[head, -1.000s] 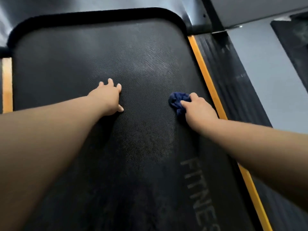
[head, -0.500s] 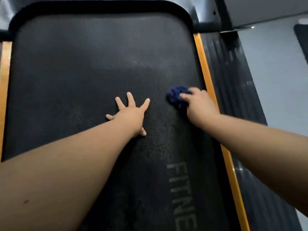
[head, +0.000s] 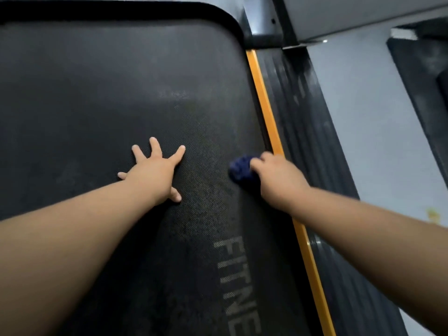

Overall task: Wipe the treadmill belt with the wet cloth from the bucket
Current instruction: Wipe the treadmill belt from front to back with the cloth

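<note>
The black textured treadmill belt [head: 97, 93] fills most of the view, with grey lettering near its lower right. My left hand [head: 155, 172] lies flat on the belt's middle, fingers spread, holding nothing. My right hand [head: 278, 180] presses a bunched dark blue cloth [head: 240, 168] onto the belt close to its right edge, beside the orange strip [head: 266, 112]. Most of the cloth is hidden under the hand. No bucket is in view.
A ribbed black side rail [head: 303, 117] runs along the right of the orange strip. Beyond it is grey floor [head: 368, 117], with a dark mat [head: 426, 76] at the far right. The treadmill's front cover and upright [head: 264, 25] stand at the top.
My left hand has spread its fingers flat and sits lower in the view. My right hand has slid the cloth rightward to the belt's edge near the orange strip.
</note>
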Demonstrator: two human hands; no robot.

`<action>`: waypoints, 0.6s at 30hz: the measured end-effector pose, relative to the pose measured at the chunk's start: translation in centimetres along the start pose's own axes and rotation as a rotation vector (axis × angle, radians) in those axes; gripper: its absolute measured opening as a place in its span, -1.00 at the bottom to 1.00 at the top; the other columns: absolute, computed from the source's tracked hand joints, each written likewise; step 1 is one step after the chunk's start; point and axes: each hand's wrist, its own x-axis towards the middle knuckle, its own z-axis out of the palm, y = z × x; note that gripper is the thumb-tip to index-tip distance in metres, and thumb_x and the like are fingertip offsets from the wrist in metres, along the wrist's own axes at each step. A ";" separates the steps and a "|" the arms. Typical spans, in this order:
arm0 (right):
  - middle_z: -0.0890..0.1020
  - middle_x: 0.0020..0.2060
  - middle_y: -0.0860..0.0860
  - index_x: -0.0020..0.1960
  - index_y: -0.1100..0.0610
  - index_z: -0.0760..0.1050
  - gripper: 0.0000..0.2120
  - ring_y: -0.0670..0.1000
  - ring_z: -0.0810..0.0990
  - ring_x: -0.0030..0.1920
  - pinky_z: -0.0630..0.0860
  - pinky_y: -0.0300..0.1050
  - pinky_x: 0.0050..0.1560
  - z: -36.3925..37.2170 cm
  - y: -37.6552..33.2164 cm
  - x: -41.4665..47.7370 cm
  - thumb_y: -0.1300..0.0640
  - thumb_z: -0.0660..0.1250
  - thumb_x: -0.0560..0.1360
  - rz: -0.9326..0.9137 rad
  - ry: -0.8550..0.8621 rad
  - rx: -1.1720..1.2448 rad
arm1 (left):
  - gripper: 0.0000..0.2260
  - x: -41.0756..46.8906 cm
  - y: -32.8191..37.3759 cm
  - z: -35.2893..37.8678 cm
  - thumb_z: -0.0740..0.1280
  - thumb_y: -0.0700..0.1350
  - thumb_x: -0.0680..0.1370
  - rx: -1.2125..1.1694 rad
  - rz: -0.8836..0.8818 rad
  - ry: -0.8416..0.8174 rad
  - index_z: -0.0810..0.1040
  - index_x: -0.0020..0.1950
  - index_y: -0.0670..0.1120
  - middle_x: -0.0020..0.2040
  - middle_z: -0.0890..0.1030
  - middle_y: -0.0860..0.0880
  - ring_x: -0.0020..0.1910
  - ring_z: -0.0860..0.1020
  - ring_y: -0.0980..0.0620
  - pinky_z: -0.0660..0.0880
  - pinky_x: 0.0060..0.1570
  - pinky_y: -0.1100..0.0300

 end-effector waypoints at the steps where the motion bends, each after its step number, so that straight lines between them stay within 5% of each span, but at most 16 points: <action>1: 0.43 0.09 0.07 0.13 0.06 0.43 -0.79 0.14 0.44 0.13 0.43 -0.02 -0.07 -0.1 0.4 -1.0 0.19 0.23 0.50 -0.021 -0.024 0.032 | 0.05 0.1 -0.1 0.1 0.55 0.08 0.31 -0.001 0.006 0.005 -0.20 0.47 0.35 0.50 -0.34 -0.08 0.46 -0.26 -0.34 0.22 0.15 -0.52; 6: 0.41 0.20 0.13 0.14 0.07 0.53 -0.77 0.23 0.41 0.16 0.48 0.03 0.07 -1.7 2.4 5.6 0.15 0.26 0.50 0.117 0.225 0.048 | 0.04 0.1 -0.3 0.4 0.55 0.09 0.32 0.004 0.008 0.007 -0.20 0.46 0.36 0.51 -0.35 -0.07 0.47 -0.27 -0.33 0.21 0.16 -0.51; 10: 0.44 0.13 0.15 0.21 0.09 0.46 -0.72 0.21 0.44 0.17 0.43 0.01 0.06 -1.6 0.8 5.6 0.16 0.26 0.50 0.170 0.080 0.017 | 0.03 -0.3 -0.4 0.0 0.54 0.10 0.32 0.020 0.016 0.008 -0.20 0.47 0.34 0.51 -0.33 -0.08 0.47 -0.25 -0.34 0.24 0.16 -0.50; 15: 0.46 0.06 0.04 0.15 -0.01 0.49 -0.70 0.12 0.50 0.09 0.46 -0.05 0.00 -1.0 0.2 -0.9 0.16 0.33 0.43 -0.038 -0.136 0.136 | 0.03 -0.7 -0.3 0.0 0.55 0.11 0.31 0.017 0.020 0.009 -0.19 0.47 0.35 0.52 -0.32 -0.07 0.47 -0.24 -0.34 0.24 0.16 -0.50; 18: 0.46 0.13 0.14 0.17 0.06 0.51 -0.68 0.22 0.49 0.12 0.46 -0.01 0.10 -1.3 1.6 2.9 0.19 0.33 0.42 0.176 0.133 0.184 | 0.05 -0.3 -0.5 0.3 0.55 0.14 0.30 0.046 0.028 0.022 -0.20 0.47 0.34 0.52 -0.30 -0.09 0.46 -0.22 -0.36 0.29 0.18 -0.44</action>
